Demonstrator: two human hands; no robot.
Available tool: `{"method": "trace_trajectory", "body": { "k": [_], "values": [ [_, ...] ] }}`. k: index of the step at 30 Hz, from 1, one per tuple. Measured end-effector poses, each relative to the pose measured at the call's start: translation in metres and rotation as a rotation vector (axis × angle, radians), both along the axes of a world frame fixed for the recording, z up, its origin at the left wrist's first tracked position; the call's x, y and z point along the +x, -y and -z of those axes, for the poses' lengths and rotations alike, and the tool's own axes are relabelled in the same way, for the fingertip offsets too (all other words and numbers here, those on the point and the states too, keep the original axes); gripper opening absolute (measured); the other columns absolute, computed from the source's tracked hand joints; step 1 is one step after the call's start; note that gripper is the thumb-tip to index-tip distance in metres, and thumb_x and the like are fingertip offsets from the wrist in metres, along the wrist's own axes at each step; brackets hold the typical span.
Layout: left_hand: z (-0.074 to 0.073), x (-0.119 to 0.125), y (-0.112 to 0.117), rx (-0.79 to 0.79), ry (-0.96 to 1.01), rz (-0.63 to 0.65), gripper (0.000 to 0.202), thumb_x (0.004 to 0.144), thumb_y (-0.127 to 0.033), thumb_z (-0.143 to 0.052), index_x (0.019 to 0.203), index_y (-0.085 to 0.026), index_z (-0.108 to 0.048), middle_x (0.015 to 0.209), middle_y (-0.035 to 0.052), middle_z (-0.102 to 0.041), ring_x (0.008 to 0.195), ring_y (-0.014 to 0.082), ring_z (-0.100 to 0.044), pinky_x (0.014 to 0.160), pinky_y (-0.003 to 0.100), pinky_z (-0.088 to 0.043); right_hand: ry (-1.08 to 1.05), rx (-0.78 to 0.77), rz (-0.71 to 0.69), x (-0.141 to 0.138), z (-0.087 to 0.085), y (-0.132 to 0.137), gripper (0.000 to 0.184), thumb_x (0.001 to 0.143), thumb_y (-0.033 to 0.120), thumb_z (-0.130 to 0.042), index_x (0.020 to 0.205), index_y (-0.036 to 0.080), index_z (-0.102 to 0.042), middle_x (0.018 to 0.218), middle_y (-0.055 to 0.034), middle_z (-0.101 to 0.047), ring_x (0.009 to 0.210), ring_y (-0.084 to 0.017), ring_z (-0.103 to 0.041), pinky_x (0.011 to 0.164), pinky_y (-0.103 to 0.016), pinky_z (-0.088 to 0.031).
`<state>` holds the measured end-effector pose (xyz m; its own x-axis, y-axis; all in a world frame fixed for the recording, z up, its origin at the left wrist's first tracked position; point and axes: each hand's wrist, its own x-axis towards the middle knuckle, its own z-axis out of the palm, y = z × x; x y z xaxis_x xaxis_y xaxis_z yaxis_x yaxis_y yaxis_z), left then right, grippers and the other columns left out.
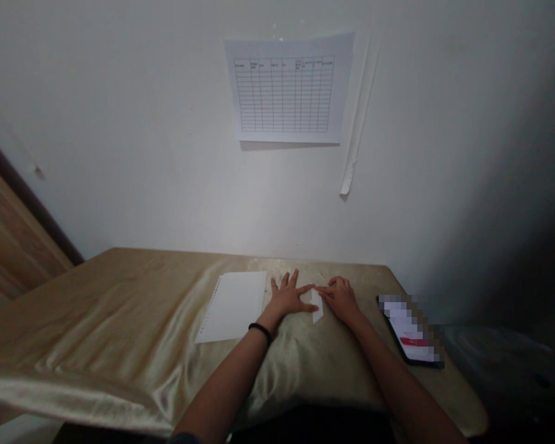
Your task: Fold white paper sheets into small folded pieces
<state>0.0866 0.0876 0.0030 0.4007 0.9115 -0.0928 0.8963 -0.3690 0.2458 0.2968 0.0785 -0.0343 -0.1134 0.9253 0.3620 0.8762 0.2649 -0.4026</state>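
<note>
A small folded strip of white paper [317, 311] lies on the cloth-covered table between my two hands. My left hand [287, 299] is spread open, with its thumb and index finger resting on the strip's lower and upper ends. A black band circles that wrist. From the other side, my right hand [342, 299] meets the strip's top end with its index finger and thumb close together, the other fingers curled. Part of the strip's top is hidden under the fingertips. Loose white notebook sheets [235, 305] with punched edges lie left of my left hand.
A phone [409, 330] with its screen lit lies near the table's right edge. The gold satin tablecloth [134, 320] has wrinkles at the left. A printed table sheet [284, 92] hangs on the wall behind. Wooden panelling [18, 228] stands at far left.
</note>
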Motion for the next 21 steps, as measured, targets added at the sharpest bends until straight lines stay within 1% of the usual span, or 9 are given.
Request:
{"method": "trace_trajectory", "body": {
  "k": [3,6,8,11,14,16,18,19,21],
  "values": [
    [0.000,0.000,0.000,0.008,0.001,-0.010,0.090,0.065,-0.091,-0.053,0.146,-0.056,-0.036,0.169,-0.0011,-0.004,0.152,0.0453,-0.003,0.109,0.079,0.002,0.019,0.006,0.016,-0.001,0.002,0.000,0.028,0.091,0.033,-0.063,0.116,0.044,-0.071,0.110,-0.0087,-0.055,0.109,-0.028,-0.047,0.097,-0.041,-0.039],
    [0.000,0.000,0.000,0.007,-0.001,-0.022,0.093,0.064,-0.092,-0.053,0.147,-0.054,-0.036,0.169,0.0005,-0.002,0.152,0.0447,-0.002,0.110,0.078,0.002,-0.014,0.017,0.014,0.001,0.003,0.001,0.028,0.090,0.033,-0.064,0.116,0.043,-0.072,0.107,-0.0087,-0.055,0.107,-0.027,-0.047,0.097,-0.041,-0.040],
    [0.000,0.000,0.000,0.007,-0.009,-0.024,0.094,0.064,-0.093,-0.052,0.148,-0.053,-0.036,0.169,0.0007,-0.001,0.152,0.0445,-0.002,0.110,0.077,0.002,-0.071,0.024,0.000,0.004,0.003,0.000,0.025,0.089,0.032,-0.066,0.111,0.038,-0.075,0.106,-0.0087,-0.056,0.106,-0.026,-0.048,0.098,-0.040,-0.040],
    [0.002,0.000,0.002,0.032,-0.023,-0.028,0.096,0.065,-0.093,-0.049,0.150,-0.050,-0.033,0.169,0.0028,-0.002,0.152,0.0438,-0.003,0.111,0.077,0.002,-0.178,0.032,-0.018,0.008,0.003,-0.002,0.018,0.086,0.028,-0.066,0.098,0.031,-0.080,0.103,-0.0082,-0.058,0.107,-0.025,-0.050,0.100,-0.038,-0.041],
    [0.004,0.001,0.004,0.061,-0.019,-0.033,0.099,0.068,-0.091,-0.049,0.153,-0.044,-0.031,0.169,0.0070,-0.006,0.152,0.0446,-0.002,0.109,0.078,0.002,-0.264,0.054,-0.040,0.010,0.003,-0.003,0.016,0.083,0.026,-0.066,0.089,0.026,-0.080,0.102,-0.0077,-0.061,0.108,-0.025,-0.051,0.102,-0.038,-0.040],
    [0.005,0.002,0.006,0.079,-0.002,-0.036,0.101,0.069,-0.089,-0.052,0.155,-0.043,-0.027,0.168,0.0089,-0.007,0.152,0.0451,-0.001,0.108,0.080,0.001,-0.288,0.067,-0.052,0.010,0.004,-0.003,0.013,0.080,0.025,-0.068,0.086,0.025,-0.080,0.102,-0.0080,-0.061,0.109,-0.025,-0.050,0.104,-0.039,-0.040],
    [0.005,0.003,0.008,0.109,0.026,-0.025,0.101,0.070,-0.086,-0.057,0.155,-0.045,-0.023,0.168,0.0087,-0.008,0.152,0.0444,-0.002,0.108,0.080,0.000,-0.285,0.062,-0.052,0.009,0.004,-0.003,0.010,0.077,0.024,-0.070,0.082,0.024,-0.079,0.102,-0.0084,-0.062,0.109,-0.026,-0.050,0.104,-0.040,-0.040],
    [0.004,0.004,0.009,0.122,0.040,-0.012,0.098,0.070,-0.084,-0.059,0.154,-0.048,-0.024,0.168,0.0076,-0.010,0.152,0.0440,-0.004,0.108,0.081,-0.001,-0.277,0.052,-0.050,0.008,0.004,-0.003,0.009,0.077,0.024,-0.071,0.080,0.024,-0.079,0.102,-0.0086,-0.062,0.109,-0.026,-0.050,0.104,-0.041,-0.040],
    [0.003,0.004,0.011,0.136,0.057,0.017,0.085,0.072,-0.081,-0.061,0.148,-0.053,-0.035,0.168,0.0032,-0.012,0.152,0.0438,-0.006,0.107,0.081,-0.001,-0.259,0.033,-0.043,0.007,0.004,-0.002,0.008,0.077,0.026,-0.071,0.080,0.025,-0.079,0.103,-0.0088,-0.062,0.109,-0.027,-0.050,0.103,-0.041,-0.040]
  ]
}}
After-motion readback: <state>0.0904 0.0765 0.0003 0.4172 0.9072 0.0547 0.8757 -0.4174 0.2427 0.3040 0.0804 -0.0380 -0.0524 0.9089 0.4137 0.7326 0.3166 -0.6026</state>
